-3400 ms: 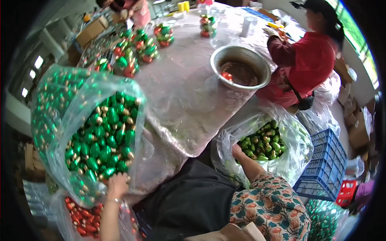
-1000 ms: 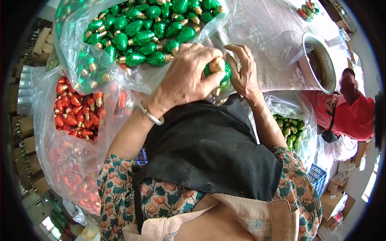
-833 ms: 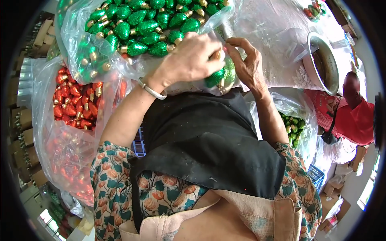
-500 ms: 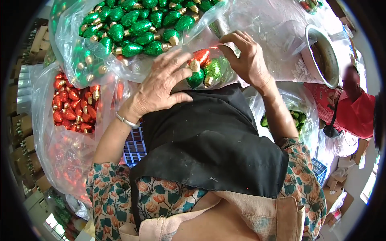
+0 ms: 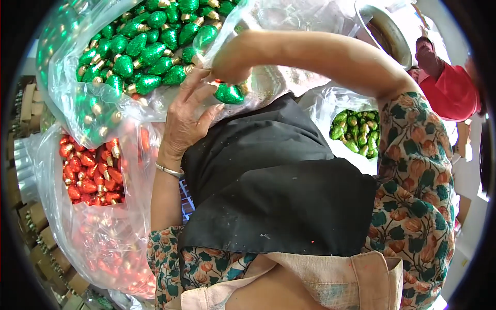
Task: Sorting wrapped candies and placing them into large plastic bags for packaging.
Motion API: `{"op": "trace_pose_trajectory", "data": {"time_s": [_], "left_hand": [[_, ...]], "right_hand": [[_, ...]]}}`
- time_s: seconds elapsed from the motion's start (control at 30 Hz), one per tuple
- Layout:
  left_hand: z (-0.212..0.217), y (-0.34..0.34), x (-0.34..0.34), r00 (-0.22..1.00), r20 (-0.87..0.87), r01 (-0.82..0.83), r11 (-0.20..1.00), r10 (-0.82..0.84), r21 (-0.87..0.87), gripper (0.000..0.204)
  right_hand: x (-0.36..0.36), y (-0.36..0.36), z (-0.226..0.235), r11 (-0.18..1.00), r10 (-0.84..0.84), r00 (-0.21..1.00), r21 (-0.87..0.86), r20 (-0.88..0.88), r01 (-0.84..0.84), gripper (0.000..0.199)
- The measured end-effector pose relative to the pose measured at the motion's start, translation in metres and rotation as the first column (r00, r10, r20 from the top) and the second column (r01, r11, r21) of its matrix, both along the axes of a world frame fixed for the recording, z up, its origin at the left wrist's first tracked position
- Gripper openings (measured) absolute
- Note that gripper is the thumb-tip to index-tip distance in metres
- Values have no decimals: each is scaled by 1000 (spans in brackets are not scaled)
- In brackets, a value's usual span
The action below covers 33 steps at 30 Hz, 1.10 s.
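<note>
My left hand (image 5: 190,111), a metal bangle at its wrist, is beside a few glittery bulb-shaped ornaments at the edge of the work surface. Its fingers and thumb are apart, with nothing seen between them. A dark green bulb ornament (image 5: 229,94) lies just right of it, and a sliver of red shows behind. My right arm reaches across to the left, so my right hand (image 5: 231,58) is over those ornaments, close to my left fingertips. Its fingers are turned away and hidden. Beyond both hands lies a heap of green bulb ornaments (image 5: 152,53) with gold screw caps, in clear plastic.
At the left a clear bag holds red bulb ornaments (image 5: 93,178). Light green ones (image 5: 356,132) fill a bag at the right. A metal basin (image 5: 400,51) stands at the far right, near a person in a red sleeve (image 5: 450,95). A black apron (image 5: 279,201) covers my lap.
My right hand has swung left across the surface to beside my left hand. My left hand has turned, fingers pointing away from me. The view has shifted, showing more of the light green ornaments.
</note>
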<state>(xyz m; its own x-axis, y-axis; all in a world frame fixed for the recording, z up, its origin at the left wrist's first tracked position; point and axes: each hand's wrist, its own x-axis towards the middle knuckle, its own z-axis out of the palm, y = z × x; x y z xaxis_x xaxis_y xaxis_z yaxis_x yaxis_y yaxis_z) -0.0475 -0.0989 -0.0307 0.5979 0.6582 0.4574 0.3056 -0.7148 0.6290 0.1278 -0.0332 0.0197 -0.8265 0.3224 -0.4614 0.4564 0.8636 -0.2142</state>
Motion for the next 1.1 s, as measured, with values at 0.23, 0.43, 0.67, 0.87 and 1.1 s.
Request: {"op": "trace_pose_trajectory", "data": {"time_s": [0.23, 0.43, 0.67, 0.87, 1.1], "left_hand": [[-1, 0, -8, 1000, 10, 11, 1000, -11, 20, 41], [-5, 0, -8, 997, 67, 41, 996, -36, -80, 39], [-3, -1, -3, 992, 120, 39, 998, -34, -44, 39], [-5, -1, -3, 998, 60, 10, 1000, -10, 1, 40], [-10, 0, 3, 997, 77, 13, 1000, -13, -3, 42]], "right_hand": [[-6, -3, -8, 991, -117, 989, -60, 90, 122, 22], [-8, 18, -20, 986, -150, 959, 102, 239, 129, 26], [-15, 16, -45, 987, -125, 959, 128, 253, 95, 21], [-14, 9, -39, 986, -137, 959, 128, 248, 108, 21], [-4, 10, -37, 978, -91, 983, 200, 157, 59, 22]]}}
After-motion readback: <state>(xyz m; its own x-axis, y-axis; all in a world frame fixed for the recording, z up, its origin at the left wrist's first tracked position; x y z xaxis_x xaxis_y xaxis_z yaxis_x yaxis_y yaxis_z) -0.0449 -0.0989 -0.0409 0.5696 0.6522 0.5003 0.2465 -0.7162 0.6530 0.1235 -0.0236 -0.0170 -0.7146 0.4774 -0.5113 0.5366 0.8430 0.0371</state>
